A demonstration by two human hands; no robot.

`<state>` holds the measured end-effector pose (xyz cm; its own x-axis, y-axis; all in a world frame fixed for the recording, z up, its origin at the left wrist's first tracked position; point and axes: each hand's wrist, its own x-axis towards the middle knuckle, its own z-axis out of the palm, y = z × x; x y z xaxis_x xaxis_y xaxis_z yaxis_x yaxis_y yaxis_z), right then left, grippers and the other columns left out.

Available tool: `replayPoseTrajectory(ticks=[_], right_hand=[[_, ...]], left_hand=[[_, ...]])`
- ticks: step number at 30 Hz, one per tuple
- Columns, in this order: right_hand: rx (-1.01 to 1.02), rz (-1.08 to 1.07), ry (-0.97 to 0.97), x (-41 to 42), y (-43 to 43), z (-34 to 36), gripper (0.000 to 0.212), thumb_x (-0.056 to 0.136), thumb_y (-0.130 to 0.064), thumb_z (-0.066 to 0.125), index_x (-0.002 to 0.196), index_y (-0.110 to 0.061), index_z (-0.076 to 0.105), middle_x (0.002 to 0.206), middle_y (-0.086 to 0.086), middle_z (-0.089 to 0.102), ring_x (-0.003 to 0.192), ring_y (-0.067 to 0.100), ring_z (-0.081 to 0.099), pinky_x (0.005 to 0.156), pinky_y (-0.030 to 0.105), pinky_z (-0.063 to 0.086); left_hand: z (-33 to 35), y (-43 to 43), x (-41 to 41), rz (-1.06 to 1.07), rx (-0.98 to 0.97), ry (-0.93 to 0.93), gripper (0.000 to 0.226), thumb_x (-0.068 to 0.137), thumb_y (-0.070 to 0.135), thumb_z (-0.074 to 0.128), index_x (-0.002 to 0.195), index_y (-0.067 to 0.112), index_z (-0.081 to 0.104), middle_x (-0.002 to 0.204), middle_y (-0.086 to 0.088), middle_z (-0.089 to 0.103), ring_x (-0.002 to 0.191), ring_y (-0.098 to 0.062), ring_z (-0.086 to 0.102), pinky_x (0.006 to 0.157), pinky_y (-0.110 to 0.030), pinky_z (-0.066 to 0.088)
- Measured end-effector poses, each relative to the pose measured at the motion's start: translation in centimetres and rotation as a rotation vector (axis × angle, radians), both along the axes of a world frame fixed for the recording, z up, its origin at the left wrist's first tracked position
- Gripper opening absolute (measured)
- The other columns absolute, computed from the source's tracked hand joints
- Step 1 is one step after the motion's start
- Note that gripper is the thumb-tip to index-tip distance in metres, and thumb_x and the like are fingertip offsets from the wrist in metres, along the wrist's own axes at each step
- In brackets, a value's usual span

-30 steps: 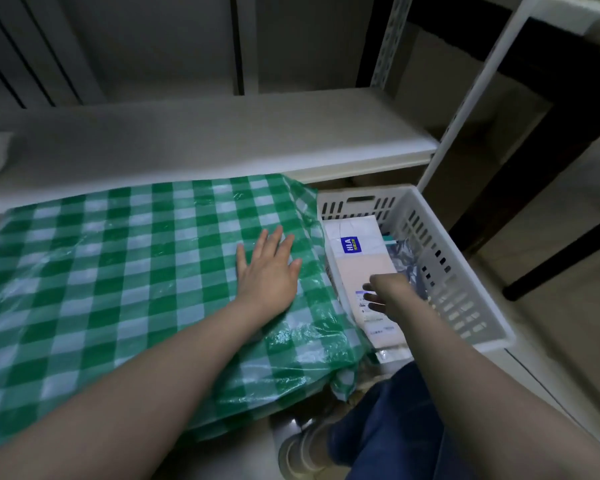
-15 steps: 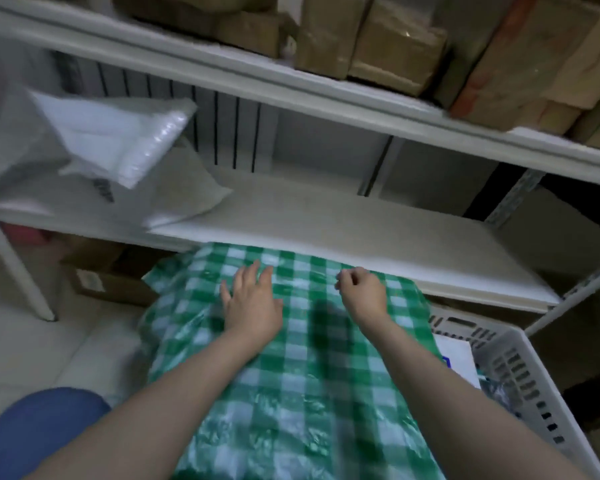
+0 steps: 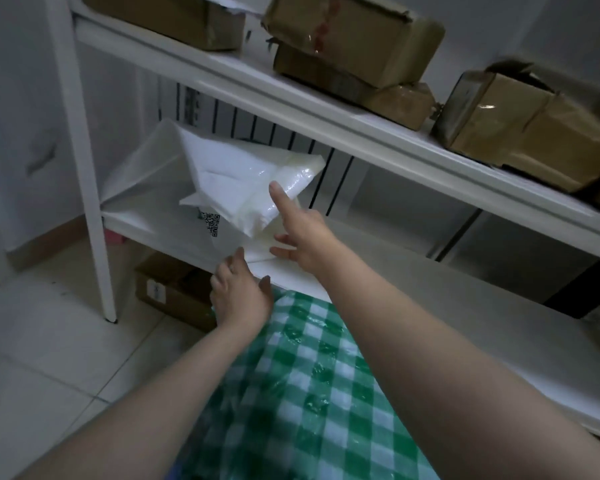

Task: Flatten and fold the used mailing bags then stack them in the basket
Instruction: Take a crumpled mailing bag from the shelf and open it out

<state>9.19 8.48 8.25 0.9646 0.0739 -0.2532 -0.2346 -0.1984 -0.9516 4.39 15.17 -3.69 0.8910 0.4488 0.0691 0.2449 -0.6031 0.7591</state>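
White, glossy plastic mailing bag (image 3: 253, 181) on the shelf (image 3: 378, 268) looks light, limp and slippery. My right hand (image 3: 300, 242) spreads open against it, gripping nothing; my left hand (image 3: 239, 294) is open and empty, so I'd pinch a corner.

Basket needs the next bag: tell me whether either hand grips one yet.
No: both the left hand and right hand reach open-fingered toward the white mailing bags.

Three white mailing bags (image 3: 243, 188), five cardboard boxes (image 3: 354, 32).
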Motion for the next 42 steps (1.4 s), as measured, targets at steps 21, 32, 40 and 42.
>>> replayPoseTrajectory(ticks=[21,32,40,42], right_hand=[[0.622,-0.421,-0.075,-5.6,-16.6,-1.9,0.022,0.105,-0.012,0.040,0.124,-0.016,0.050,0.104,0.003,0.064,0.089,0.022,0.064,0.079,0.043,0.055],[0.640,-0.265,-0.121,-7.5,-20.9,-2.6,0.018,0.104,-0.016,0.044,0.120,-0.019,0.053,0.119,0.005,0.066,0.100,0.022,0.065,0.076,0.042,0.056],[0.753,-0.095,-0.152,-10.8,-22.0,-2.9,0.014,0.104,-0.017,0.041,0.107,-0.020,0.054,0.109,0.003,0.067,0.090,0.017,0.066,0.067,0.034,0.056],[0.761,-0.091,-0.155,-11.9,-22.8,-3.0,0.014,0.103,-0.019,0.044,0.110,-0.021,0.056,0.115,0.003,0.067,0.100,0.021,0.064,0.081,0.039,0.054]], left_hand=[[1.4,-6.2,-3.0,-0.108,-0.325,-0.069,0.098,0.092,0.039,0.062,0.152,0.035,-0.015,0.160,-0.014,0.001,0.137,-0.043,0.031,0.110,-0.053,0.035],[1.2,-7.9,-3.3,0.006,-0.366,0.010,0.098,0.090,0.035,0.065,0.153,0.030,-0.010,0.157,-0.015,0.005,0.135,-0.045,0.029,0.105,-0.055,0.038],[2.7,-7.7,-6.7,0.219,-0.291,-0.202,0.090,0.090,0.033,0.064,0.153,0.019,0.002,0.154,-0.016,0.007,0.131,-0.039,0.029,0.101,-0.050,0.038],[2.8,-8.4,-8.5,0.292,-0.220,-0.293,0.079,0.090,0.028,0.064,0.149,0.014,0.015,0.151,-0.018,0.014,0.128,-0.038,0.031,0.102,-0.047,0.036]])
